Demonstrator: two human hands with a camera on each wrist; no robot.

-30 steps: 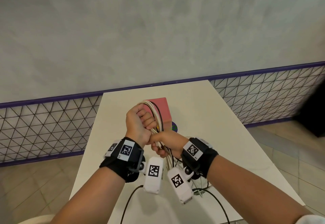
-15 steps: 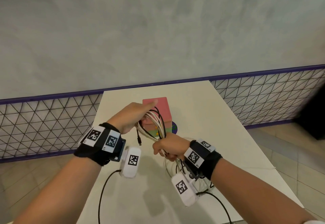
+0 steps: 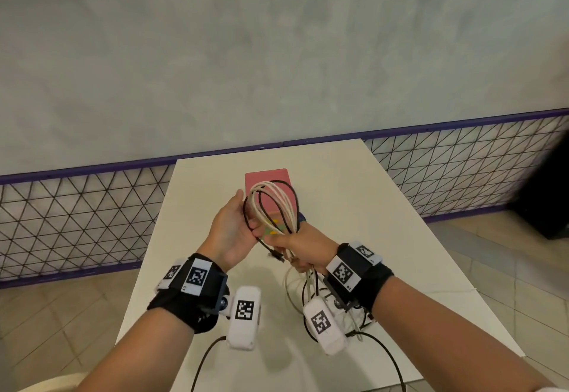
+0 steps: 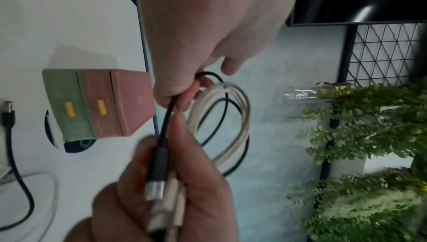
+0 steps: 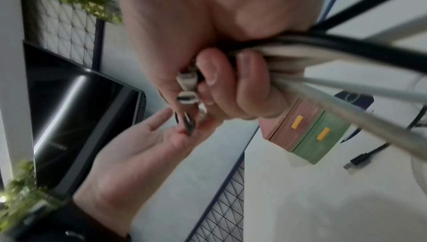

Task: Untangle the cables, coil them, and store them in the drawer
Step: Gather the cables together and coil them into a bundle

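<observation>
My right hand grips the base of a looped bundle of white cable and black cable held above the table. A black USB plug sticks out by its fingers, and cable ends trail down to the table. My left hand pinches one black strand on the left side of the loops. In the left wrist view the white loops hang beyond the fingers. A small drawer box with a pink top stands behind the loops; its pink and green drawers are closed.
A white table carries a loose black cable with a plug and a thin white cable near my right wrist. Wire mesh fencing and a grey wall lie beyond. Green plants and a dark screen appear in the wrist views.
My left hand let go of the bundle, swung out left, and came back to pinch a black strand. The loops now spread wider above my right hand.
</observation>
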